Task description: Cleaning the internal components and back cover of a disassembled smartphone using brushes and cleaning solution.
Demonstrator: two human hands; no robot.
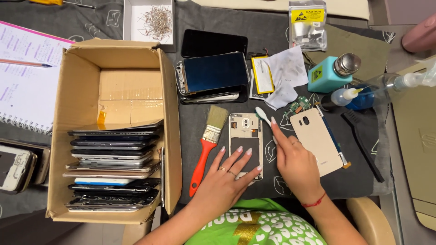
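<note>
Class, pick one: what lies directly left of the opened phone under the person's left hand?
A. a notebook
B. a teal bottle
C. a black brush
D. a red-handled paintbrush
D: the red-handled paintbrush lies just left of the opened phone that the left hand presses.

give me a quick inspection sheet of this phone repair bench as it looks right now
surface: dark grey patterned mat over the table.
job's things: opened phone body with bare silver frame, flat on the mat; white swab-like stick at its top edge.
clutter: red-handled flat paintbrush; beige phone back cover; cardboard box of stacked phones; teal pump bottle; black brush; stack of phones with a blue screen on top.
grippers: left hand flat on the phone body; right hand pinching the stick.
cables: nothing seen.
surroundings: spiral notebook at the left; white tray of small metal parts.
</note>
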